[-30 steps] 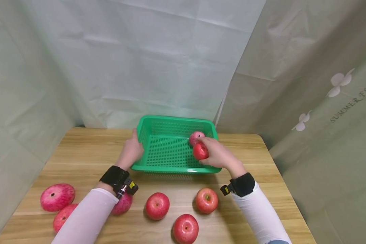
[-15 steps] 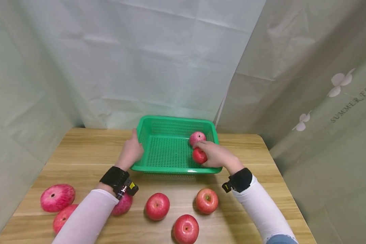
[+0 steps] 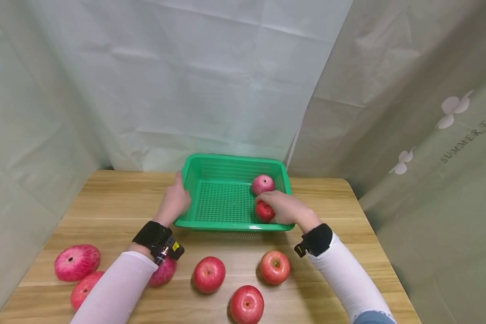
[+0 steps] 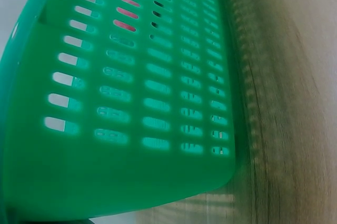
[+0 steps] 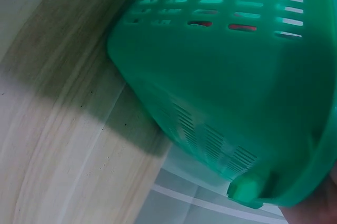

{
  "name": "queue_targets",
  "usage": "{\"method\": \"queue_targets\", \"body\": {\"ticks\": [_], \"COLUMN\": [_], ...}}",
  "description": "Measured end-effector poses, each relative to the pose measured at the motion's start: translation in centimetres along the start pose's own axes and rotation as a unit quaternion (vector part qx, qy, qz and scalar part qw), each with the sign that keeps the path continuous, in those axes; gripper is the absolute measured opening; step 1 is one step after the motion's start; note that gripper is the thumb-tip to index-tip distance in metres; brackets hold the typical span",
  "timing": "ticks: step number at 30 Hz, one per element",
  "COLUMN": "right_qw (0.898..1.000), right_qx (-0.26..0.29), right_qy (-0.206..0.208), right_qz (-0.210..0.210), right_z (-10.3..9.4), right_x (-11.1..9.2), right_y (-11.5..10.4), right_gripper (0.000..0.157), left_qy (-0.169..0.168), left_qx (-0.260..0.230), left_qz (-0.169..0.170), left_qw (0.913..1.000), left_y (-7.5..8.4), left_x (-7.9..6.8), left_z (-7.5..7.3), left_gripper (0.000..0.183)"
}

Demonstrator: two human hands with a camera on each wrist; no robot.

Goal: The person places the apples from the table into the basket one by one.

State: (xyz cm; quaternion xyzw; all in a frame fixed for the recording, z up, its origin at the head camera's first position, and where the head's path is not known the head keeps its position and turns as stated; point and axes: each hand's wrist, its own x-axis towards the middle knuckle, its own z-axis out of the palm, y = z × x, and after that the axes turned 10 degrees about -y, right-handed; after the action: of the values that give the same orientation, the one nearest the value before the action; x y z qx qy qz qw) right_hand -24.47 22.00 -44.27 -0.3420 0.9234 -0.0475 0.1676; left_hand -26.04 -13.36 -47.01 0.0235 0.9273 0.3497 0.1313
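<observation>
A green plastic basket (image 3: pixel 227 227) stands toward the back of the wooden table. My left hand (image 3: pixel 174 200) grips its left rim, one finger lying straight along the edge. Inside the basket's right end, my right hand (image 3: pixel 282 208) holds a red apple (image 3: pixel 264 212) low near the front corner, fingers over its top. A pinker apple (image 3: pixel 263 184) sits right behind it. The left wrist view shows the basket's slotted wall (image 4: pixel 131 171) close up, with red showing through some slots. In the right wrist view, the basket's outer corner (image 5: pixel 221 71) hides the held apple.
Loose apples lie in front of the basket: one at the middle (image 3: pixel 209 274), one to its right (image 3: pixel 275 267) and one nearer (image 3: pixel 247 304). A pink apple (image 3: pixel 164 272) is partly under my left wrist; two more (image 3: pixel 77 262) lie far left. Pale curtains (image 3: pixel 210 90) hang behind the table.
My right hand has moved the red apple down and nearer the basket's front wall, uncovering more of the pinker apple. The left hand stays at the rim.
</observation>
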Motion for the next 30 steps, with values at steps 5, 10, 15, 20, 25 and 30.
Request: {"method": "queue_targets", "body": {"ticks": [5,10,15,20,25,30], "right_qw": [1.000,0.999,0.999,0.998,0.997,0.996], "right_qx": [0.002,0.014,0.022,0.030,0.035,0.046], "right_qy": [-0.008,-0.029,-0.042,-0.050,-0.057,-0.071], "right_qz": [-0.002,0.007,0.019,0.027,0.027,0.025], "right_z": [0.02,0.01,-0.12,-0.22,-0.30,-0.67], "right_x": [0.06,0.22,0.30,0.32,0.39,0.35], "right_y": [-0.27,-0.54,-0.72,-0.75,-0.65,-0.64], "right_gripper": [0.055,0.055,0.057,0.057,0.059,0.065], "left_qy": [0.000,-0.002,-0.002,-0.002,-0.005,-0.003], "left_qx": [-0.004,-0.006,-0.006,-0.006,-0.006,0.000], "left_qz": [0.003,0.002,-0.001,-0.004,-0.005,-0.007], "left_qw": [1.0000,1.0000,1.0000,1.0000,1.0000,1.0000], "left_y": [-0.09,-0.08,0.04,0.09,0.07,0.04], "left_x": [-0.07,-0.09,-0.12,-0.11,-0.08,-0.04], "left_z": [-0.09,-0.08,-0.08,-0.13,-0.06,-0.02], "left_gripper": [0.077,0.077,0.077,0.077,0.077,0.077]}}
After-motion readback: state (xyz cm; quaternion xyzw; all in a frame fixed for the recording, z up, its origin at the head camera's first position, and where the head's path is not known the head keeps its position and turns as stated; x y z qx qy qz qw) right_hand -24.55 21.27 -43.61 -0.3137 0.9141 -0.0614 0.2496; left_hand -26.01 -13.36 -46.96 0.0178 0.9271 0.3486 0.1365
